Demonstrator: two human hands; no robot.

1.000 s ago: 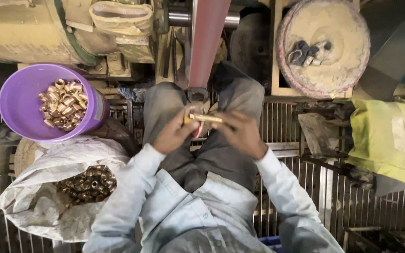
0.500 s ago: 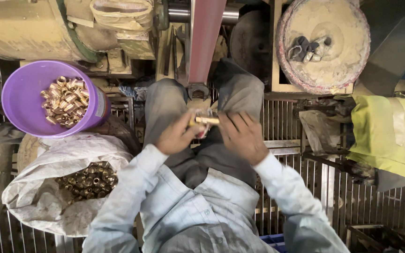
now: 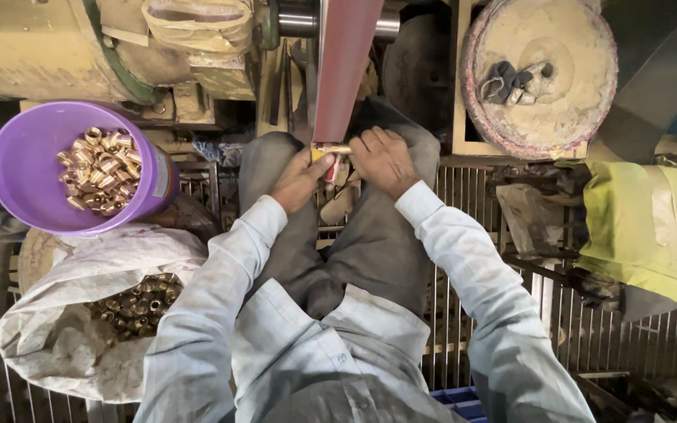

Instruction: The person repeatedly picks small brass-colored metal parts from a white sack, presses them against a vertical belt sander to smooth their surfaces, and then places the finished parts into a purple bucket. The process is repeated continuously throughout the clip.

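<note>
While a small brass fitting (image 3: 332, 149) meets the red sanding belt (image 3: 344, 70) at twelve o'clock, the left hand (image 3: 301, 180) and right hand (image 3: 385, 160) pinch its ends; a purple bucket (image 3: 29, 184) of brass pieces sits at ten o'clock.

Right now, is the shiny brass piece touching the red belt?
Touching. The head view shows the brass piece, held by the left hand and right hand, pressed against the lower end of the red belt.

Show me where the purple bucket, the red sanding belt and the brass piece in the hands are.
purple bucket (image 3: 21, 168): head view, on the bare inner wall left of the brass parts.
red sanding belt (image 3: 346, 70): head view, on the middle of its flat face.
brass piece (image 3: 334, 149): head view, on its shaft between both hands.
</note>
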